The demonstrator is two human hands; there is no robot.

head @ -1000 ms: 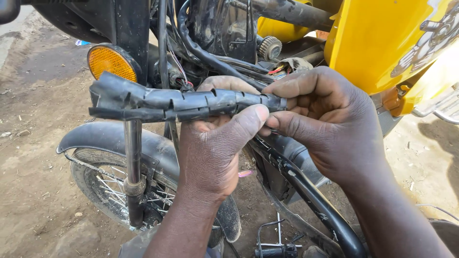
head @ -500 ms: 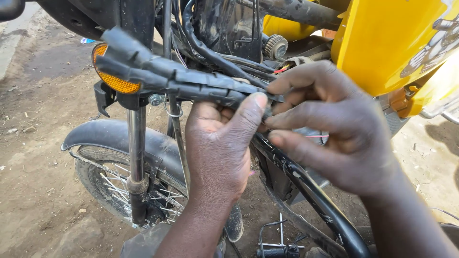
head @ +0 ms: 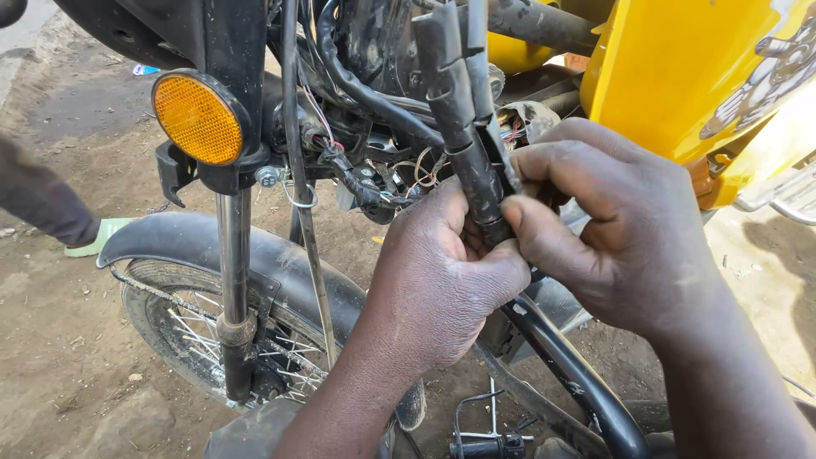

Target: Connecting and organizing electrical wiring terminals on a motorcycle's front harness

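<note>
A black taped cable bundle point(head: 459, 110) stands almost upright in front of a motorcycle's steering head. My left hand point(head: 442, 272) grips its lower end from the left. My right hand point(head: 620, 229) pinches the same lower end from the right, thumb and fingers pressed on the tape. Loose thin wires point(head: 399, 183) and black cables hang in the frame opening just behind the bundle.
A round orange reflector point(head: 197, 117) sits on the fork leg point(head: 234, 289) at left, above the black front mudguard point(head: 212, 246) and spoked wheel point(head: 187, 340). A yellow fuel tank point(head: 680, 68) fills the upper right. Another person's leg and green sandal point(head: 93, 236) stand at left on the dirt.
The cable bundle has swung from lying flat, pointing left, to standing nearly upright. Both hands stayed clamped on its near end and shifted slightly right.
</note>
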